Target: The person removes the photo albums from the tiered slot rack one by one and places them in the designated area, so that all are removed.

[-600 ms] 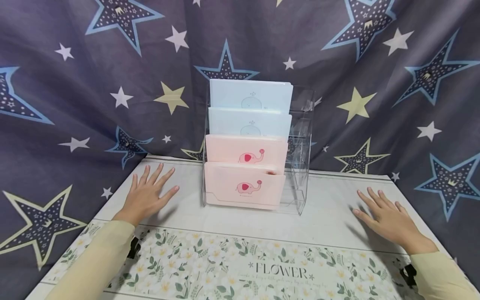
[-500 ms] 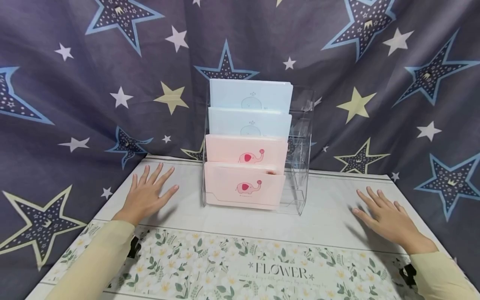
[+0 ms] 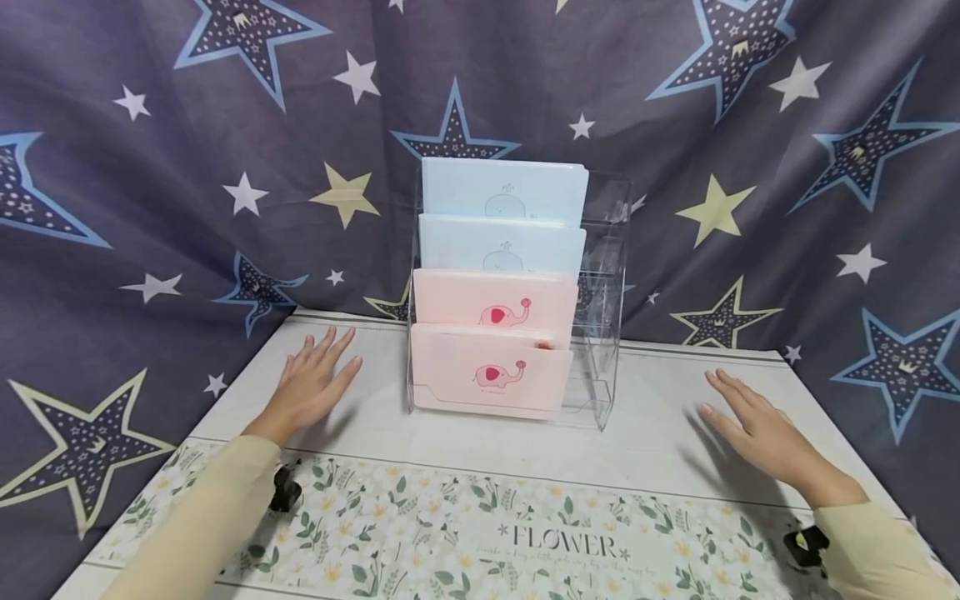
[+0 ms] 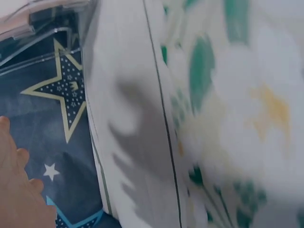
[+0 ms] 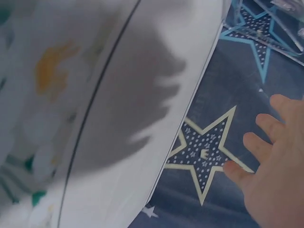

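Both hands are apart from everything on the table. On the left side, the left hand hovers above the white cloth with its fingers stretched out and nothing in them. The right hand hangs over the right side, fingers straight, holding nothing; its shadow falls on the cloth. Between them stands a clear tiered rack. Its upper tiers carry a pale blue folder and another blue folder, each with a whale drawing. Lower down are a pink folder and a front pink folder, both printed with an elephant.
A tablecloth with a floral band and the word FLOWER covers the table. Close behind the rack hangs a dark curtain patterned with stars, which also runs along both sides. Dark devices sit under both wrists.
The left hand has shifted slightly right and turned, its fingers closer together. The right hand has lifted and turned a little, its fingers also closer together. Rack and folders stay in place.
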A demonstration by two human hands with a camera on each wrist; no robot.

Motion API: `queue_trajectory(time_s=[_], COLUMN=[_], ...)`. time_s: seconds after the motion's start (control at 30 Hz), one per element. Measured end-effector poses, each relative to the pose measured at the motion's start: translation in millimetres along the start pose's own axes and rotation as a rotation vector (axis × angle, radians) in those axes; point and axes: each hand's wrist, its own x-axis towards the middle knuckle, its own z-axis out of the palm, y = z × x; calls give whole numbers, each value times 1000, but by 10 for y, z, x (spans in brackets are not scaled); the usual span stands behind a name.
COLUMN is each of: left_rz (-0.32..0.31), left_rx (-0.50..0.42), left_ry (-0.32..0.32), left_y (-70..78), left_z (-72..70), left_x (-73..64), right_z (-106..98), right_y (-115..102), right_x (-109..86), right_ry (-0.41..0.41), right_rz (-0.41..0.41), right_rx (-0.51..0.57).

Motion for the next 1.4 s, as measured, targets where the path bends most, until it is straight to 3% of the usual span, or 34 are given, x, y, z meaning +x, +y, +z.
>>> queue_trajectory(time_s=[0.17,0.37,0.67,1.03,1.17,1.4], left_rz=[-50,-116,-110,-179,-200,-181], left_rx=[-167,-381,-537,-788,-805,-799], left_ry=[-16,-31,7,36,47,56], left_y=[123,343,577,786,798,778], left_z=[65,134,196,247,266,292], left_x=[123,265,428,610,638,672], right_z=[-3,31,126,284,361,489], right_y=[-132,-342,-589,-893,-1011,-1221], right_x=[50,107,268,507,590,738], right_ry=[53,86,175,116,68,-9], right_rz=[-83,-118,-233,-251,-257,-228], right_rx=[125,167,207,328,397,520])
